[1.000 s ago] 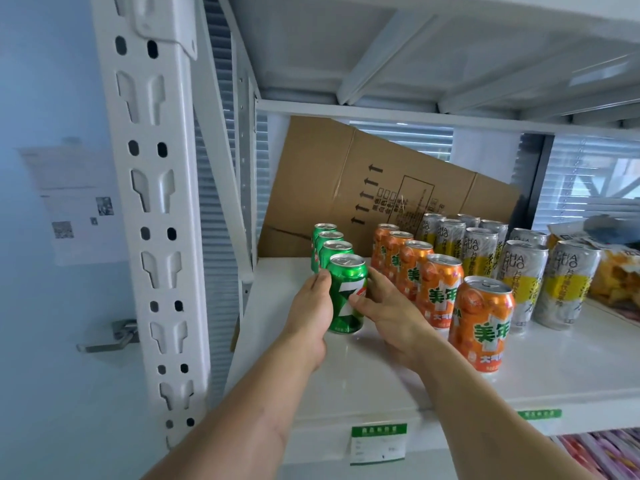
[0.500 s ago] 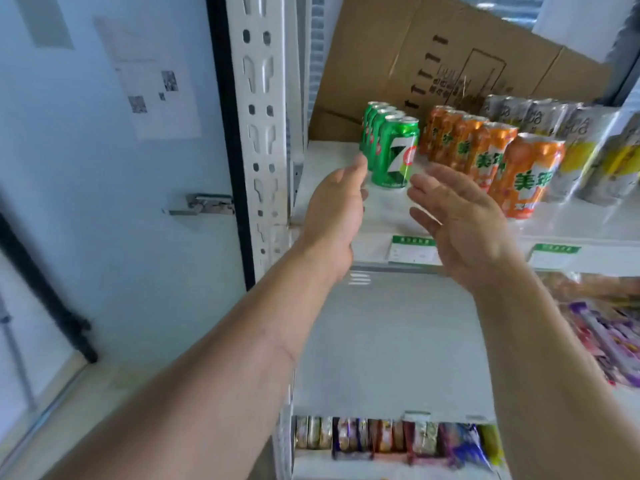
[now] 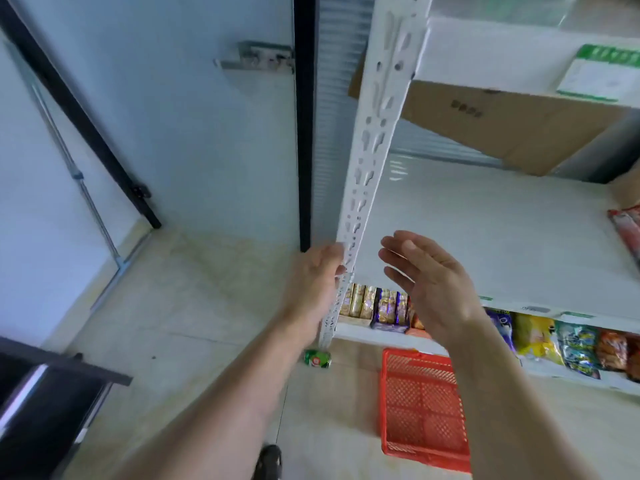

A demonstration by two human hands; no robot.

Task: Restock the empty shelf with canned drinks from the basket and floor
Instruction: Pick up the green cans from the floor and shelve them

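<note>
Now between cans, by the look of it: both hands are empty and held out at mid-frame. Left hand [image 3: 313,289] is relaxed, fingers loosely bent, overlapping the white perforated upright [image 3: 367,161] of the rack; contact cannot be told. Right hand [image 3: 433,285] has fingers straight and spread, palm turned inward, holding nothing.

One green can [image 3: 317,359] lies on its side on the floor, lower centre of the frame, just beside the foot of the upright. The red basket [image 3: 424,407] sits on the floor to its right, and its visible mesh bottom shows no cans.

Likely next move: stoop and reach down for the green can. It lies sideways and could roll, so a grip round the body from above seems called for.

Surface and room:
- pale floor tiles [image 3: 207,323], glossy
- white shelf board [image 3: 485,237] at right of frame, mostly bare, red packets at its far right edge
- snack packets [image 3: 377,304] on the shelf below
- flattened cardboard [image 3: 519,133] leaning behind, upper right
- frosted glass door [image 3: 190,116] with metal handle [image 3: 256,58], upper left
- dark furniture, lower left corner
</note>
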